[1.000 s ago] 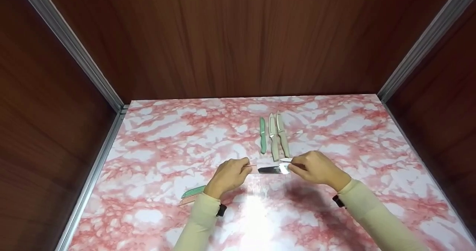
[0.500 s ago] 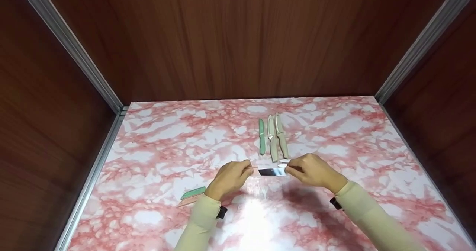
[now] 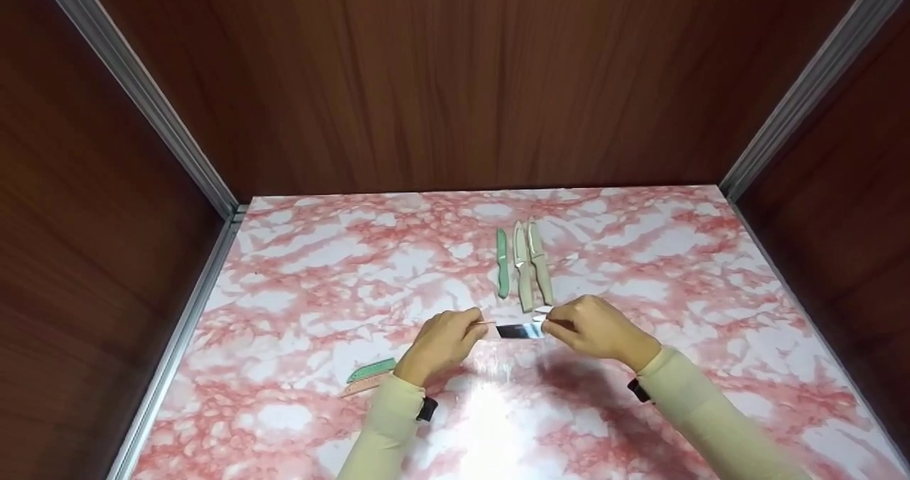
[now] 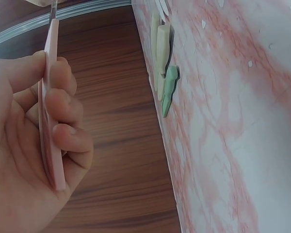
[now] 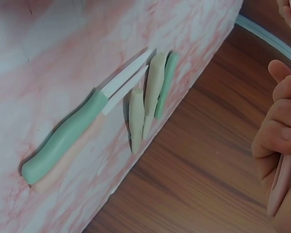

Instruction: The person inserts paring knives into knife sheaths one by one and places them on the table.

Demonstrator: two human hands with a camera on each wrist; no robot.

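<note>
My left hand (image 3: 444, 341) grips a pink blade sheath (image 4: 51, 111), with fingers curled round it in the left wrist view. My right hand (image 3: 601, 331) holds the pink handle (image 5: 283, 182) of a knife, whose shiny blade (image 3: 520, 331) spans the gap between both hands. The blade's tip end meets the sheath's opening; how deep it sits inside is hidden. Below the right hand lie two bare knives side by side, one with a green handle (image 5: 65, 141) and one with a pale pink handle (image 5: 70, 158). Their blades are whitish.
Beyond the hands lie a green sheathed knife (image 3: 502, 263) and two beige sheathed knives (image 3: 522, 267). Near the left forearm rest a green sheath (image 3: 371, 370) and a pink sheath (image 3: 365, 385). Wood-look panels (image 3: 455, 75) border the marbled table (image 3: 298, 274).
My right hand has shifted slightly left toward the left hand, and the stretch of blade showing between them is a little shorter. The knives and sheaths on the table stay put.
</note>
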